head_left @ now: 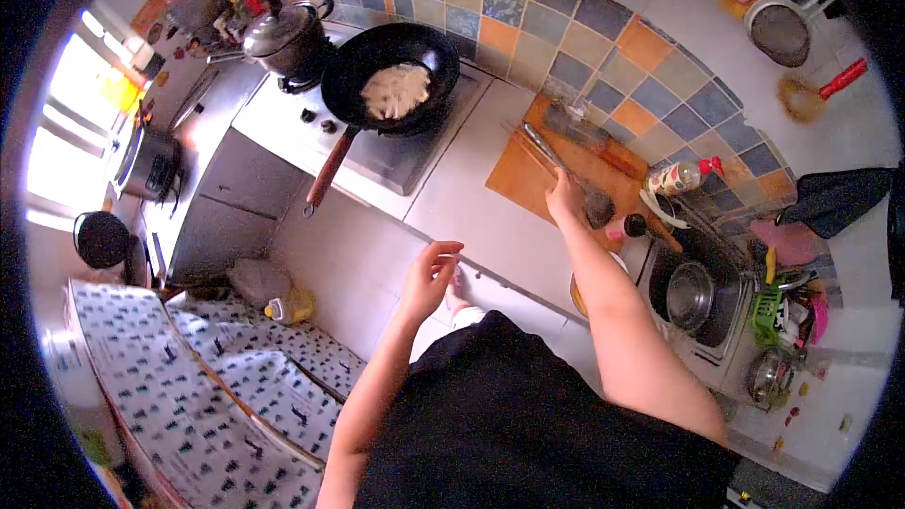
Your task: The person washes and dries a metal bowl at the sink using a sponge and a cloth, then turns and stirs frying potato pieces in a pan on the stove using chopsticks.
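Observation:
My right hand (564,198) reaches over the wooden cutting board (514,179), its fingers closed round the near end of a long, thin, silvery utensil (539,144). Its exact kind is too blurred to tell. Just beside that wrist lies a dark, rounded item (598,208), and close by is a small bottle with a black cap (627,225). My left hand (432,280) hangs before the counter's front edge, fingers loosely bent and apart, with nothing in it. On the stove, a black wok (344,94) with a wooden handle contains pale, sliced food (396,91).
A lidded pot (283,42) stands left of the wok. At right, the sink (721,320) holds a metal bowl (691,297); a red-capped bottle (679,176) stands behind it. A patterned cloth (236,368) covers something at lower left, near a yellow bottle (290,306).

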Demonstrator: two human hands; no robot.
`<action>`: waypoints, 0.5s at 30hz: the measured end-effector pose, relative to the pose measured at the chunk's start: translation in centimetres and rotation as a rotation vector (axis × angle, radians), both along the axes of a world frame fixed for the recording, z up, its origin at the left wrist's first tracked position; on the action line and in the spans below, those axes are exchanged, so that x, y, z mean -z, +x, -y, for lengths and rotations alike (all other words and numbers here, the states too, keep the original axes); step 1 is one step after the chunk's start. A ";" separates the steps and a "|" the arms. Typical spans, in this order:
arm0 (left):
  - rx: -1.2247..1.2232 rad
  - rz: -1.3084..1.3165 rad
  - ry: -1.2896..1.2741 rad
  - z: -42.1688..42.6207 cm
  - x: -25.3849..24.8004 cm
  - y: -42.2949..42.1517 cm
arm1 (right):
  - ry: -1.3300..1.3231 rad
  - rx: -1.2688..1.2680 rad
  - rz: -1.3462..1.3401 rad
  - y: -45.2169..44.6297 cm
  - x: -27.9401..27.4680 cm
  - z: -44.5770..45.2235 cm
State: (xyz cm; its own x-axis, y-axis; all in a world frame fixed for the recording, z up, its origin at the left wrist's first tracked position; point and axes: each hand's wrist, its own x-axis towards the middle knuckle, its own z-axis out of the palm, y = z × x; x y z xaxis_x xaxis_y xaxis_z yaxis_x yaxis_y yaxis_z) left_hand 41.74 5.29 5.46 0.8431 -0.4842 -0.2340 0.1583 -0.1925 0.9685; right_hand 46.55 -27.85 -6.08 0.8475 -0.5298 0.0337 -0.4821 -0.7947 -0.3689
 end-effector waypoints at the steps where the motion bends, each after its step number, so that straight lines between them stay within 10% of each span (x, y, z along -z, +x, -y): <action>1: 0.014 -0.007 0.017 0.1 -0.1 1.2 | -0.007 -0.006 0.016 0.5 0.8 0.1; 15: 0.221 -0.097 0.009 3.0 1.3 12.4 | -0.226 0.130 -0.280 5.2 1.9 0.7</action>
